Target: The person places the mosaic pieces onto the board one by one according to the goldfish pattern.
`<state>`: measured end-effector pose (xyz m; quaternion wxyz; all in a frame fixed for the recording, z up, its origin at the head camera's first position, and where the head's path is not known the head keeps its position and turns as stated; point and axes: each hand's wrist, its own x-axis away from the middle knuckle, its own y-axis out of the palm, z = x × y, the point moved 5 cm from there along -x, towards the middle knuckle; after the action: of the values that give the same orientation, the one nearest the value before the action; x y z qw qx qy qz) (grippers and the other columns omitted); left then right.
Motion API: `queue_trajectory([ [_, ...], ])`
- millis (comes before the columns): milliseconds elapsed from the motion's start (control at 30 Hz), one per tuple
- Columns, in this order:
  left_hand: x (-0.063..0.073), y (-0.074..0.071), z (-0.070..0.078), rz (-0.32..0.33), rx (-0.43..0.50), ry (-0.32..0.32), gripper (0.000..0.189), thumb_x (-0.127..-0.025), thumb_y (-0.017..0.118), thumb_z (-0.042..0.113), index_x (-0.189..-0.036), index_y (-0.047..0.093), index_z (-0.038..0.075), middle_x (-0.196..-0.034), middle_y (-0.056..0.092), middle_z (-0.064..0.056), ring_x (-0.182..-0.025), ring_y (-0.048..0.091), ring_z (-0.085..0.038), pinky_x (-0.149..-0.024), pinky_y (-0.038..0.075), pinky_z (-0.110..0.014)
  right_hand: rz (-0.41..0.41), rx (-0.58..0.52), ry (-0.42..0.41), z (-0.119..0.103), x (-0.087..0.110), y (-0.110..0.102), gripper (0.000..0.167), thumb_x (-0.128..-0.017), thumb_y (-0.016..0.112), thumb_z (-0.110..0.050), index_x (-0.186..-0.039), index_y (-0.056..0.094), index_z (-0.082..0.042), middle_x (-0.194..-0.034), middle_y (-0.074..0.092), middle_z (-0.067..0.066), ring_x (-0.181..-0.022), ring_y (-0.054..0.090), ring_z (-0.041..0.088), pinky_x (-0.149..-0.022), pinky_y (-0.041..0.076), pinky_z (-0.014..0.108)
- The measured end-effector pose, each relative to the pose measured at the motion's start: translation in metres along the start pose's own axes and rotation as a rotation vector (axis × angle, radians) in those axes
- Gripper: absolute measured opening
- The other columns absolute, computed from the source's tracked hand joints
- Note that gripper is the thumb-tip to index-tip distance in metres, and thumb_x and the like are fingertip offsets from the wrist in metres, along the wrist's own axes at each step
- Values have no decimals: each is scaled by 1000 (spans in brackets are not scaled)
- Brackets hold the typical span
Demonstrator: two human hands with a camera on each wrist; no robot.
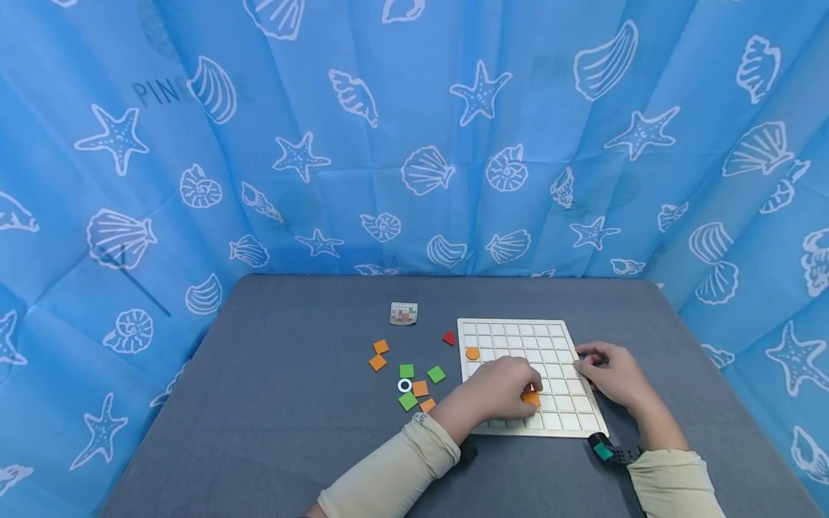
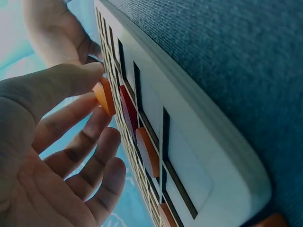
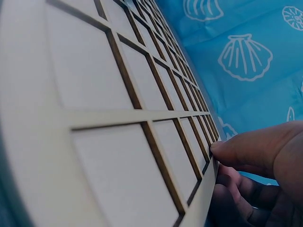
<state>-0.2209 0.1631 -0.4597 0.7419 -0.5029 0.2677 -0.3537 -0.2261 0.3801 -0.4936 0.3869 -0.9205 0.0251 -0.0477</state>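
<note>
A pale board (image 1: 550, 325) with a grid of square recesses lies on the grey table. Over its lower middle, my left hand (image 1: 505, 388) pinches an orange tile (image 1: 531, 398) between thumb and fingers. The left wrist view shows this tile (image 2: 105, 97) tilted close over the grid, the other fingers spread. Near it, a red piece (image 2: 129, 112) and an orange piece (image 2: 147, 153) sit in recesses, hidden under the hand in the head view. My right hand (image 1: 615, 378) grips the board's right edge, its thumb (image 3: 241, 149) on the rim and the fingers curled beside it.
An orange round piece (image 1: 472, 353) sits on the board's left side. Left of the board lie several orange squares (image 1: 378, 362), green squares (image 1: 437, 374), a white ring (image 1: 404, 385) and a red piece (image 1: 450, 337). A small printed card (image 1: 404, 314) lies farther back, before a blue curtain (image 1: 388, 144).
</note>
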Motion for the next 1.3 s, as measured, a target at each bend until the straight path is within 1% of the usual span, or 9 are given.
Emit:
queue_trajectory([
  [167,-1,-1,1,-15,-2,-5,20,-91,81,22,-111,81,21,-93,70,12,-77,54,2,-64,42,-12,-4,1,-2,-2,0,-1,40,-103,63,-14,-134,60,12,-95,62,12,-75,57,17,-59,54,31],
  [333,-1,0,0,-31,7,-19,22,-91,81,22,-113,81,21,-96,72,10,-79,55,1,-66,43,-13,4,8,8,-2,0,-1,39,-103,63,-14,-133,60,12,-95,62,12,-76,58,17,-59,53,30],
  [433,-1,1,-1,-36,1,-29,21,-91,82,21,-112,82,21,-96,72,11,-80,56,2,-66,44,-13,7,9,11,-2,0,-1,39,-103,63,-14,-133,61,12,-95,62,12,-76,58,17,-59,53,30],
  [633,0,4,-2,-27,-13,-25,15,-89,82,20,-104,82,22,-94,71,13,-78,55,2,-65,43,-13,9,7,7,-3,0,-1,38,-103,63,-13,-132,61,12,-95,62,12,-73,57,16,-58,52,30],
  [833,3,4,-6,-7,17,-13,17,-89,82,19,-106,82,21,-95,72,12,-78,55,3,-66,43,-12,12,9,0,-3,0,-1,38,-103,63,-14,-131,61,12,-94,61,12,-73,56,16,-58,52,30],
  [933,7,3,-12,7,64,-14,20,-90,81,20,-110,82,20,-99,73,11,-82,57,4,-70,44,-10,8,8,-1,-3,0,-1,38,-103,63,-14,-131,61,12,-95,62,12,-74,57,17,-58,52,30],
  [1067,17,0,-22,22,131,-28,20,-94,79,23,-114,81,19,-105,73,9,-89,60,2,-75,46,-11,2,2,5,-3,0,-1,39,-103,63,-14,-132,60,12,-95,62,13,-75,57,18,-58,53,31],
  [1200,30,-7,-35,45,182,-48,23,-96,78,25,-117,80,16,-109,73,4,-92,62,-3,-78,49,-14,1,-2,12,-2,1,-1,39,-103,63,-14,-133,60,11,-95,62,13,-75,57,18,-58,52,31],
  [1300,42,-13,-48,69,207,-57,25,-96,78,24,-119,79,13,-111,73,1,-95,63,-7,-80,50,-16,4,1,15,-2,1,0,39,-103,63,-14,-133,60,11,-95,62,13,-75,58,19,-58,52,31],
])
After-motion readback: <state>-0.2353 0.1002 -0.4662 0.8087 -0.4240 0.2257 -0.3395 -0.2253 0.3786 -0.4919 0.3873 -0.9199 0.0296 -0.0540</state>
